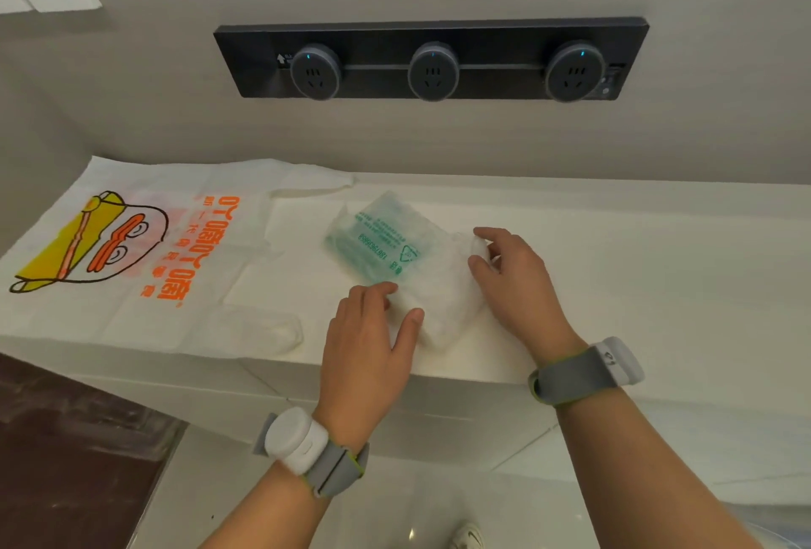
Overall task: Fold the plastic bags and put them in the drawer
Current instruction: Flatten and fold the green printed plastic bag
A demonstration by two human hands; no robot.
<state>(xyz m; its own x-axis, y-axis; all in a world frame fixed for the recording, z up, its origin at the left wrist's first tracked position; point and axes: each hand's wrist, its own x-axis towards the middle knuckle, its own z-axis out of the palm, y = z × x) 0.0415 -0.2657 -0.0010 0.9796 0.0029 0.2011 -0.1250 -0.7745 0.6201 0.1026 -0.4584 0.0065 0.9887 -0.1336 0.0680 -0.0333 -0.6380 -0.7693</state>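
The small green-printed bag [386,241], partly folded, lies on the white bench [636,267] between both hands, near the front edge; the left hand [368,329] rests palm-down on its near corner, fingers fairly straight and thumb spread, pressing the plastic flat; the right hand [518,281] sits at the bag's right end, fingers curled, pinching the crumpled edge; each wrist carries a grey strap with a white device; a larger cartoon-printed bag [153,250] lies spread flat to the left, apart from both hands.
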